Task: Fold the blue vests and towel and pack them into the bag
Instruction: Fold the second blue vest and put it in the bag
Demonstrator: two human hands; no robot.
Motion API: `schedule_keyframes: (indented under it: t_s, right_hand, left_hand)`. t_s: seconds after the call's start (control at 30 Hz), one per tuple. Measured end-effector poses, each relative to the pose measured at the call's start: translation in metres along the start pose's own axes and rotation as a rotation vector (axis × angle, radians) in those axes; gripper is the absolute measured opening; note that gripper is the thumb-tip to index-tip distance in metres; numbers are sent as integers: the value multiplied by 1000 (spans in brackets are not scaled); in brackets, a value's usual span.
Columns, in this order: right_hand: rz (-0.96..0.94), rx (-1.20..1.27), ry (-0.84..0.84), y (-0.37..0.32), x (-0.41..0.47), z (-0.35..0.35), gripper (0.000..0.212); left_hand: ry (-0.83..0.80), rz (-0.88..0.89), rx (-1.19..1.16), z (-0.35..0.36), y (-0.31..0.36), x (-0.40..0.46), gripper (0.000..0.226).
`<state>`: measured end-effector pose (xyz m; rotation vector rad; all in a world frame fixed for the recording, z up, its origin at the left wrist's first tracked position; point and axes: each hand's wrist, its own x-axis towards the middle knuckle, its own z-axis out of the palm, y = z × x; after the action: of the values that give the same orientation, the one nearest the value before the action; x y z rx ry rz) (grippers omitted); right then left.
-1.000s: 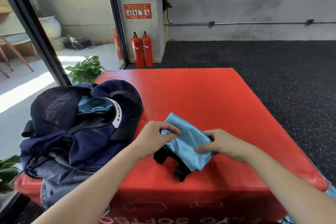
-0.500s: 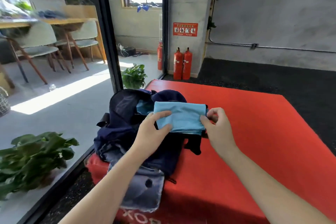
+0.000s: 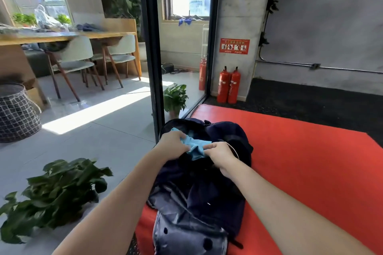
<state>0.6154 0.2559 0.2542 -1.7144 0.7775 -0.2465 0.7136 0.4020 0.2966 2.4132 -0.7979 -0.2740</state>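
On red mat (image 3: 300,161), one bag (image 3: 199,188), two hands gripping one vest (image 3: 194,147)

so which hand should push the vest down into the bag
Left, likely. The left hand grips the vest over the bag mouth; the right hand pinches its edge nearer the rim.

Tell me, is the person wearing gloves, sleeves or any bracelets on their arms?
No gloves and no sleeves in view: both forearms are bare as far as the picture shows. The left hand wears nothing. A thin, pale curved line by the right hand may belong to the bag instead.
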Motion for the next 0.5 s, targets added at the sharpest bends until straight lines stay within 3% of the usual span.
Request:
schedule_keyframes:
  t_s: [0.1,0.2,0.33,0.4,0.5]
  right_hand:
    - [48,78,11,8,20,4,12]
    - [13,104,92,12,31,1,24]
    - [-123,76,297,14,50,-4,33]
    - [-178,-9,317,14,58,-7,38]
    - [-157,-298,186,18,71,-7,38]
  left_hand:
    - [-82,-2,75,5,4,23,51]
    - [-124,-9,68,18,7,48,47]
    - [-29,-6,-69,32,9,78,37]
    - [-12,-6,-134,41,7,90,35]
    - [-98,-15,-22,63,-4,103,40]
